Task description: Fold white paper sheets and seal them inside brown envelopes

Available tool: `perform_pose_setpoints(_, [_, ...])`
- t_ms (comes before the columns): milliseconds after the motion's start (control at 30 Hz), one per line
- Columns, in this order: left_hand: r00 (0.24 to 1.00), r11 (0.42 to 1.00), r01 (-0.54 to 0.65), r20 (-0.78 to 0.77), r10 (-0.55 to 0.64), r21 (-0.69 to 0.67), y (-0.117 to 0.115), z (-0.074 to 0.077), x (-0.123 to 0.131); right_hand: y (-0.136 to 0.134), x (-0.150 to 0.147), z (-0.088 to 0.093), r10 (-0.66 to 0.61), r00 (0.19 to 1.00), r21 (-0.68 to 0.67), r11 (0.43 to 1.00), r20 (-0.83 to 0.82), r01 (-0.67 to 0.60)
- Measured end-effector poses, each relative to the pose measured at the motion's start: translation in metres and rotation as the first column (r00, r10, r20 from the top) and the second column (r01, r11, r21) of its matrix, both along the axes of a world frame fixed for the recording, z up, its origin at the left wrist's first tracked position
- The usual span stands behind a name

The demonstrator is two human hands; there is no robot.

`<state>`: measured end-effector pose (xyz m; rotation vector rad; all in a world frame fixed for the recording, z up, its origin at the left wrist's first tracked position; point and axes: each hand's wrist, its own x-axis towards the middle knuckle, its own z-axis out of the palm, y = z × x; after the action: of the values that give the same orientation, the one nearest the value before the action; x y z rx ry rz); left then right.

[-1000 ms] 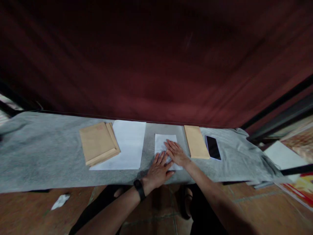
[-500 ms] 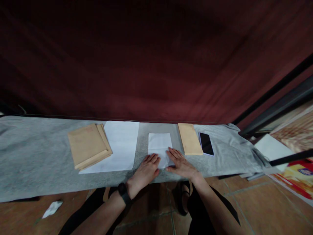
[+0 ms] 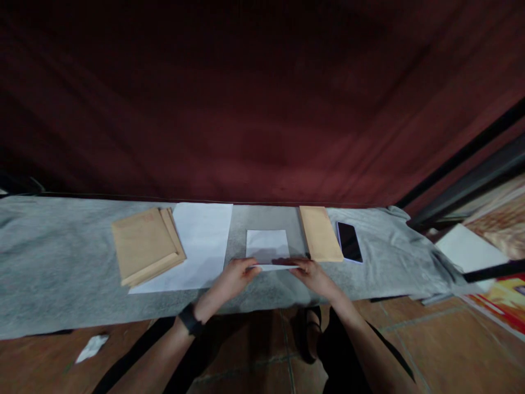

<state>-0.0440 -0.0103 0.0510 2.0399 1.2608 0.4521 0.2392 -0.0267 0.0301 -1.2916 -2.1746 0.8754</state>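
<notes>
A small white folded sheet [image 3: 267,244] lies in the middle of the grey cloth-covered table [image 3: 61,273]. Its near edge is lifted off the cloth. My left hand [image 3: 234,276], with a black band on the wrist, pinches that edge at its left corner. My right hand [image 3: 315,274] pinches the same edge at its right corner. The far part of the sheet still rests flat on the cloth.
Left of the sheet lie a larger white paper [image 3: 196,244] and a stack of brown envelopes [image 3: 146,245] overlapping it. To the right are one brown envelope [image 3: 320,233] and a black phone [image 3: 349,241]. A dark red curtain [image 3: 262,98] hangs behind; a crumpled paper [image 3: 92,347] is on the floor.
Both hands lay flat on the small sheet a second ago. They slid back to its near edge, closed on the corners and raised that edge off the cloth.
</notes>
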Motion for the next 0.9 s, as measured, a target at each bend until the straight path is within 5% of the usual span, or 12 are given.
perform_pose_setpoints(200, [0.979,0.989,0.046,0.204,-0.017,-0.137,0.006,-0.01,-0.018,-0.002,0.003,-0.009,-0.07,0.997,-0.039,0.997,-0.03,0.069])
perform_pose_setpoints(433, [0.963,0.978,-0.122,0.219,0.158,-0.17,0.016,-0.017,-0.008,0.004,-0.004,-0.016,-0.221,0.973,-0.14,0.968,-0.072,0.21])
perform_pose_setpoints(633, [0.945,0.946,-0.323,0.053,0.322,0.008,0.024,-0.015,0.007,0.016,-0.015,-0.016,-0.347,0.938,-0.111,0.932,-0.008,0.344])
perform_pose_setpoints(900, [0.91,0.912,-0.408,-0.063,0.411,0.049,0.034,-0.014,0.019,0.027,-0.029,-0.018,-0.482,0.838,0.038,0.871,0.256,0.489])
